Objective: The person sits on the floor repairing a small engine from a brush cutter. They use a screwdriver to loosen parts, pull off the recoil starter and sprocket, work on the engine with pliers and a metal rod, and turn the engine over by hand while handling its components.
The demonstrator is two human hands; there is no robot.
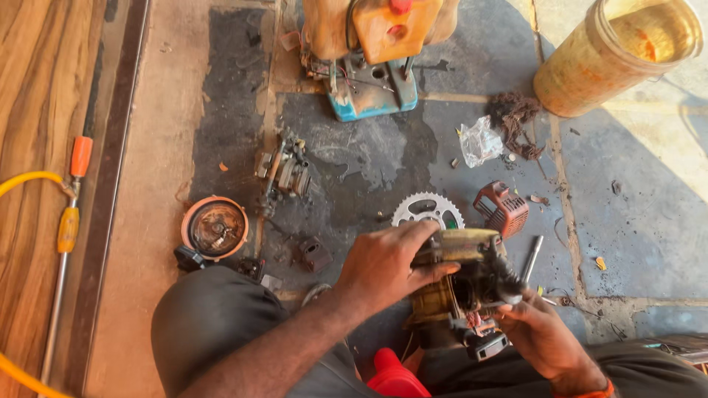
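I hold a small greasy engine block (461,284) in front of me, low in the view. My left hand (387,265) wraps over its top left side. My right hand (542,332) grips its lower right part from beneath, fingers curled on dark fittings. On the floor just beyond the block lies a silver toothed sprocket (426,210), and a red finned engine cover (502,208) sits to its right.
A round recoil starter housing (214,227) and a grimy carburettor assembly (284,173) lie at the left. An orange machine on a blue base (372,51) stands at the back, a yellowish bucket (616,55) at top right. A metal rod (532,258), crumpled plastic (479,140), a yellow hose (29,180).
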